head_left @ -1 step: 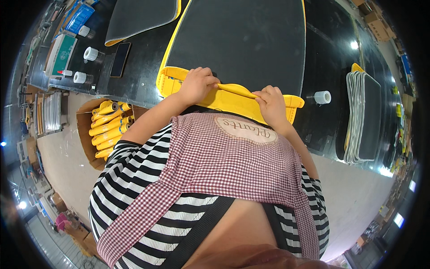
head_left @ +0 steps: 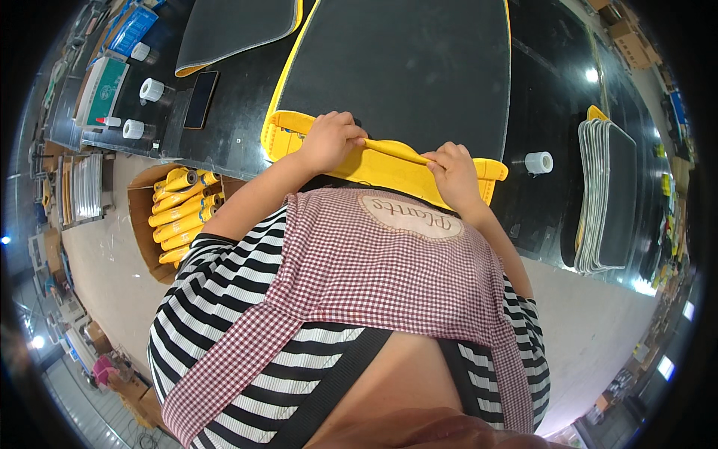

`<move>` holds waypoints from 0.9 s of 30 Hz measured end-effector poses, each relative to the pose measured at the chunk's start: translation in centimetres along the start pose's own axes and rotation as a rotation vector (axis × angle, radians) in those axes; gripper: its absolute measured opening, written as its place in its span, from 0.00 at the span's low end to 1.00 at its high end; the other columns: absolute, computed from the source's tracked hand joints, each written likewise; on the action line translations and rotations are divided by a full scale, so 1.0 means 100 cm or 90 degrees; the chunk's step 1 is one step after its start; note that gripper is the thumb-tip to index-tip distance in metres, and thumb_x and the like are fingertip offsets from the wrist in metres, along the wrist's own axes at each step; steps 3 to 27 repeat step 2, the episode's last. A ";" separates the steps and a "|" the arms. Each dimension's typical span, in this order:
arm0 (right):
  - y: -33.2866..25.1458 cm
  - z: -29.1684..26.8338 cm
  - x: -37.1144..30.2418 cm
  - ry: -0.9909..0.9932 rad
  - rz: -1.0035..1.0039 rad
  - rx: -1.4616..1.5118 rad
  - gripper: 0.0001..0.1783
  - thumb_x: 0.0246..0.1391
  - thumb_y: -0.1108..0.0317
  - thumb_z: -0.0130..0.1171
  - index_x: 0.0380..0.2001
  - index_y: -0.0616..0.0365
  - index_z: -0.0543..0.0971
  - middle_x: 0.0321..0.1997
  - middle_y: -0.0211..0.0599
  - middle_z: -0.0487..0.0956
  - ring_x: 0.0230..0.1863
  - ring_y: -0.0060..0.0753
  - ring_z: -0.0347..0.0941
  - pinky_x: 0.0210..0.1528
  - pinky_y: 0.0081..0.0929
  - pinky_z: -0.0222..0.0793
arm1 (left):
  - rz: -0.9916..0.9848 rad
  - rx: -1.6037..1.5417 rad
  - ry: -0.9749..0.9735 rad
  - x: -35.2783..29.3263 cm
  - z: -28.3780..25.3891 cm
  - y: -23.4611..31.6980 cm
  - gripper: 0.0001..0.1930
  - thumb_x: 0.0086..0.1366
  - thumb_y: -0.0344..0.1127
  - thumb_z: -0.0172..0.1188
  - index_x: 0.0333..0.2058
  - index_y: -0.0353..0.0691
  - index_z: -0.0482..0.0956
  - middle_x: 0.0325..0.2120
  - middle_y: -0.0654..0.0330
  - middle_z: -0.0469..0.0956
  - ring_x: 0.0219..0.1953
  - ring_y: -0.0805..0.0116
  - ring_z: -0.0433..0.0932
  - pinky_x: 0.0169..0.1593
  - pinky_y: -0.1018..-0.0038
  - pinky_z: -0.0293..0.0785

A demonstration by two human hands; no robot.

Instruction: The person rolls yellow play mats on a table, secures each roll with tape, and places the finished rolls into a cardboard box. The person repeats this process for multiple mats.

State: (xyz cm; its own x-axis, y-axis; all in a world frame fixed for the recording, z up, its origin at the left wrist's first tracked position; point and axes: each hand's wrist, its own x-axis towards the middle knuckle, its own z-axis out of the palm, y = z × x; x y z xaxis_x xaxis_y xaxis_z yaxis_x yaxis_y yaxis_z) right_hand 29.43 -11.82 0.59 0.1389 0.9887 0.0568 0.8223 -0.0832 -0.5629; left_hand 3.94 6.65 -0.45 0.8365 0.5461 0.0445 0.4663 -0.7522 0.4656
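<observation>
A large mat [head_left: 404, 67], black on its upper face and yellow on the other, lies on the black table. Its near end is turned up and over, so a yellow band shows across the front. My left hand [head_left: 331, 142] pinches the folded edge left of the middle, fingers curled over it. On the right part of the same edge, my right hand [head_left: 455, 176] is closed with thumb and fingertips on the fold. Between the two hands the yellow edge sags slightly. What lies inside the fold is hidden.
At left, a cardboard box [head_left: 142, 224] holds several yellow rolls [head_left: 183, 224]. A phone [head_left: 201, 99], white tape rolls [head_left: 151, 90] and a green-white box [head_left: 103, 91] lie on the table. Another mat [head_left: 232, 34] sits far left; stacked mats [head_left: 609, 194] and a tape roll [head_left: 538, 162] sit right.
</observation>
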 end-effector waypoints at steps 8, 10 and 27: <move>0.004 -0.005 0.009 -0.080 0.073 0.049 0.11 0.61 0.67 0.65 0.45 0.53 0.89 0.44 0.34 0.81 0.47 0.46 0.74 0.52 0.43 0.73 | -0.060 -0.036 -0.075 0.010 -0.006 0.000 0.10 0.69 0.41 0.62 0.42 0.49 0.90 0.38 0.62 0.80 0.47 0.55 0.78 0.55 0.58 0.72; 0.004 -0.005 0.009 -0.080 0.073 0.049 0.11 0.61 0.67 0.65 0.45 0.53 0.89 0.44 0.34 0.81 0.47 0.46 0.74 0.52 0.43 0.73 | -0.060 -0.036 -0.075 0.010 -0.006 0.000 0.10 0.69 0.41 0.62 0.42 0.49 0.90 0.38 0.62 0.80 0.47 0.55 0.78 0.55 0.58 0.72; 0.004 -0.005 0.009 -0.080 0.073 0.049 0.11 0.61 0.67 0.65 0.45 0.53 0.89 0.44 0.34 0.81 0.47 0.46 0.74 0.52 0.43 0.73 | -0.060 -0.036 -0.075 0.010 -0.006 0.000 0.10 0.69 0.41 0.62 0.42 0.49 0.90 0.38 0.62 0.80 0.47 0.55 0.78 0.55 0.58 0.72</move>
